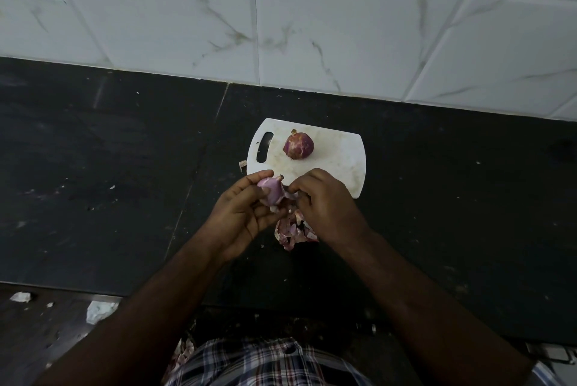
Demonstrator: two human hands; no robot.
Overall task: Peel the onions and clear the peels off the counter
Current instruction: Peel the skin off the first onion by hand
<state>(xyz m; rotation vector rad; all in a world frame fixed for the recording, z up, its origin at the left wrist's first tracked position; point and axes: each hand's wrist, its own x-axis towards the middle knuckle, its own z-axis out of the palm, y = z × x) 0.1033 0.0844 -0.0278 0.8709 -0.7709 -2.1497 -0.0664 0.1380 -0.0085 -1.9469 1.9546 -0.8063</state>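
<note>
My left hand (pixel 242 214) grips a partly peeled pale purple onion (pixel 272 190) just above the counter, near the front edge of the white cutting board (pixel 337 161). My right hand (pixel 324 203) pinches a strip of skin hanging from that onion's right side. A heap of purple peels (pixel 293 232) lies on the black counter (pixel 109 167) under and between my hands. A second onion (pixel 298 145), dark red and unpeeled, sits on the board's left half.
A small peel scrap (pixel 242 165) lies just left of the board. White marbled wall tiles (pixel 281 26) back the counter. Pale scraps (pixel 100 310) lie on the dark floor at lower left, below the counter's front edge.
</note>
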